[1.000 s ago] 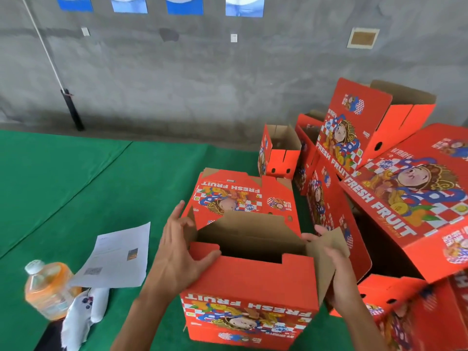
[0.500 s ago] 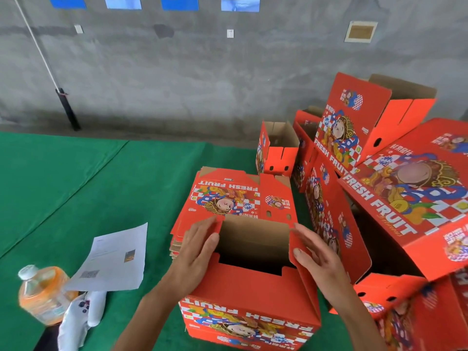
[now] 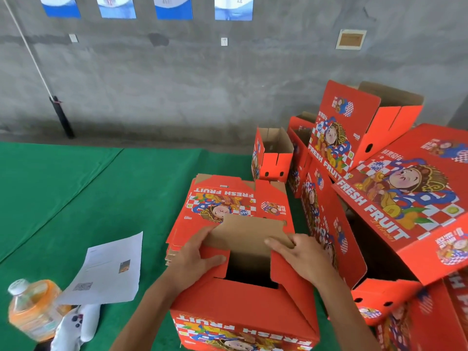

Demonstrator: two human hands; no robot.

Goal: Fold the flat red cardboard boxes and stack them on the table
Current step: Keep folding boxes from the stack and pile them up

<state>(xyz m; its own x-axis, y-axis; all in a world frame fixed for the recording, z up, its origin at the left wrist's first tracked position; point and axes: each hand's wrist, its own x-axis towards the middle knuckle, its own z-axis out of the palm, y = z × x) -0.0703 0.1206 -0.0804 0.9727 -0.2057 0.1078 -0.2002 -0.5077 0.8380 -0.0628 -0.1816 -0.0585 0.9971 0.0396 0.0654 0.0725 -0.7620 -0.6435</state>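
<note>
1. Both side flaps now lie folded inward, and the brown far flap has come down over the opening since the earlier frames.
2. Green surface: folded boxes heaped right; done.
3. Box in hand: near edge, top partly closed.
4. Flat stack: behind it, unfolded.
5. Left hand, right hand: fingers extended, pressing flaps down.

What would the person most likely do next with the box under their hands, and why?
Probably push the brown flap down over the dark opening. Both the left hand and the right hand already rest on the side flaps of the red box, and its top is not yet closed.
</note>
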